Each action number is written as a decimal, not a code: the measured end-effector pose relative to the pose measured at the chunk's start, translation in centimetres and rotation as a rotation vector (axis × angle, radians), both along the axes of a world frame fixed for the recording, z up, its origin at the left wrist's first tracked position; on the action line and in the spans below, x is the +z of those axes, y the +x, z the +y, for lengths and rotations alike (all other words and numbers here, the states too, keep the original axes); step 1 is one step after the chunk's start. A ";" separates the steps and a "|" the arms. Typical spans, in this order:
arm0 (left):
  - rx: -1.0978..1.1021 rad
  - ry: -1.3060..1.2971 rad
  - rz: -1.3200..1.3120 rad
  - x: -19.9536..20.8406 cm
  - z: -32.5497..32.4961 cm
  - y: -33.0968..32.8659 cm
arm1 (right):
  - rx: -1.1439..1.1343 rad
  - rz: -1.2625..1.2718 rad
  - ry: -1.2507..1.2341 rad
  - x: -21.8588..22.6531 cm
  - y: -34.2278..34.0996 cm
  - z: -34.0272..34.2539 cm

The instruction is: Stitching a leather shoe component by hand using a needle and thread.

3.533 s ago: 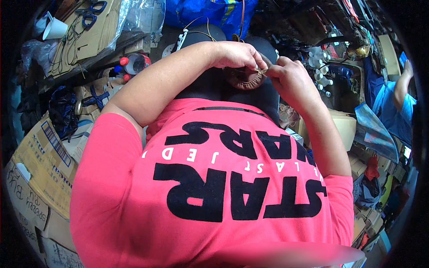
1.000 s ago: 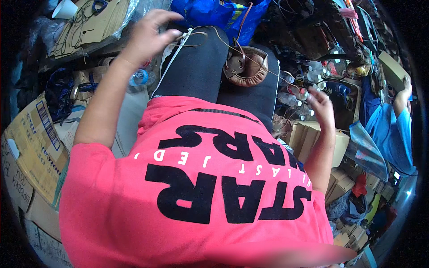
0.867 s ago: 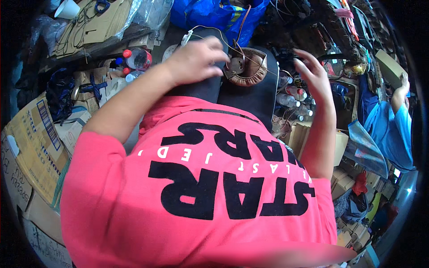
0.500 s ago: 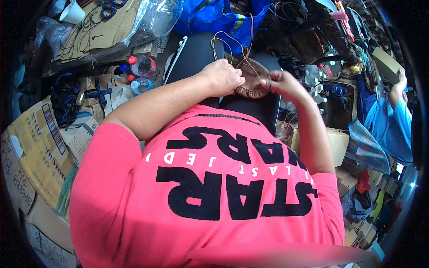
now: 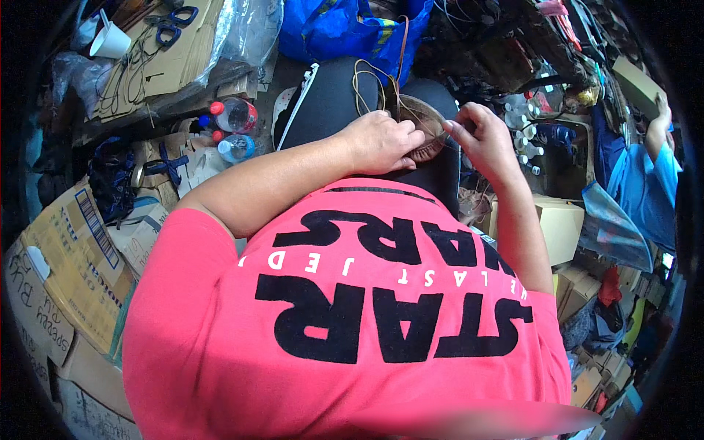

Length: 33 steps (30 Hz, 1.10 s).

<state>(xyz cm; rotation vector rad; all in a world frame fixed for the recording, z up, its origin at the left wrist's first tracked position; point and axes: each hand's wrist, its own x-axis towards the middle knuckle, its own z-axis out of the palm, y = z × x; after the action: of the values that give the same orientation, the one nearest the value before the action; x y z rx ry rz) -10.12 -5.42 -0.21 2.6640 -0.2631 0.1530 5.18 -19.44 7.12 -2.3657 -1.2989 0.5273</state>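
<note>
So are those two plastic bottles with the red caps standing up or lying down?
Lying down. Both bottles rest on their sides on the cluttered floor to the left of the person's knee, caps pointing left, well away from the left hand.

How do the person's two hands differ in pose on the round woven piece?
The left hand lies knuckles-up, curled over the round woven piece, covering its near edge; the right hand pinches at its right rim with its fingertips. Both touch the piece, resting on the lap.

Brown woven piece, blue bag.
</note>
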 end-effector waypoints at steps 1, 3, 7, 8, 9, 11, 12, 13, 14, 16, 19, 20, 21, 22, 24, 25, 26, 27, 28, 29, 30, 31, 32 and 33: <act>-0.025 0.020 -0.029 -0.2 0.0 0.1 | 0.001 0.101 -0.013 0.0 0.2 -0.6; -0.059 0.042 -0.057 -0.4 -0.1 0.0 | 0.026 0.307 -0.078 -0.8 0.8 -1.9; -0.067 0.095 -0.085 -0.2 -0.2 -0.1 | 0.088 0.424 -0.125 -0.4 0.5 -2.3; -0.067 0.110 -0.068 -0.1 -0.3 -0.1 | 0.130 0.396 -0.146 -0.2 0.4 -2.4; -0.068 0.115 -0.064 0.1 -0.4 -0.2 | 0.152 0.409 -0.153 0.0 0.4 -2.7; -0.080 0.111 -0.039 0.3 -0.3 -0.2 | 0.158 0.404 -0.149 0.6 0.3 -2.9; -0.082 0.112 -0.036 0.3 -0.2 -0.1 | 0.167 0.397 -0.148 0.8 0.2 -3.1; -0.079 0.102 -0.021 0.3 -0.2 -0.2 | 0.124 0.464 -0.143 0.9 0.1 -3.5; -0.077 0.091 -0.005 0.4 -0.1 -0.2 | 0.122 0.468 -0.142 0.9 0.0 -3.9; -0.032 -0.019 -0.041 0.8 0.8 -0.6 | 0.079 0.468 -0.076 0.7 -0.2 -4.5; 0.096 -0.350 -0.126 2.1 1.9 0.4 | 0.074 0.459 -0.007 2.0 0.1 -5.8; 0.116 -0.408 -0.159 2.3 2.2 1.1 | 0.079 0.454 0.051 2.2 0.8 -6.5; 0.096 -0.463 -0.132 2.8 2.4 1.9 | 0.017 0.520 0.100 3.0 1.2 -7.1; 0.086 -0.484 -0.105 2.5 2.5 2.8 | -0.049 0.581 0.150 3.8 1.7 -7.6; 0.064 -0.530 -0.024 1.7 2.7 4.2 | -0.094 0.605 0.075 4.2 1.7 -7.4; 0.049 -0.571 0.098 1.7 2.8 5.0 | -0.049 0.483 0.125 4.0 0.8 -6.7; 0.036 -0.611 0.220 2.1 2.9 5.5 | -0.001 0.359 0.170 3.9 -0.1 -6.2; 0.006 -0.620 0.252 2.2 3.2 6.0 | 0.004 0.351 0.129 3.5 -0.3 -6.1; 0.012 -0.674 0.319 2.2 3.5 6.2 | -0.002 0.339 0.172 2.8 -0.8 -5.6; 0.000 -0.745 0.305 1.6 3.5 6.4 | 0.011 0.283 0.124 2.6 -1.1 -5.2; -0.010 -0.815 0.291 1.1 3.4 6.5 | 0.025 0.227 0.078 2.3 -1.3 -4.8; -0.013 -0.815 0.289 1.3 3.6 6.7 | 0.023 0.225 0.077 1.9 -1.4 -4.5; -0.043 -0.818 0.336 1.6 3.8 6.9 | 0.009 0.216 0.085 1.5 -1.4 -4.2; -0.073 -0.819 0.383 1.7 3.9 7.0 | -0.006 0.207 0.094 1.3 -1.4 -4.0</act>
<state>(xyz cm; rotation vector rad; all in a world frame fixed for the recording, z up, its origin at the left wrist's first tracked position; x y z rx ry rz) -3.09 -1.50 1.52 1.8170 -0.1293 -0.2299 3.79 -23.39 8.40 -2.1736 -1.1965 0.6752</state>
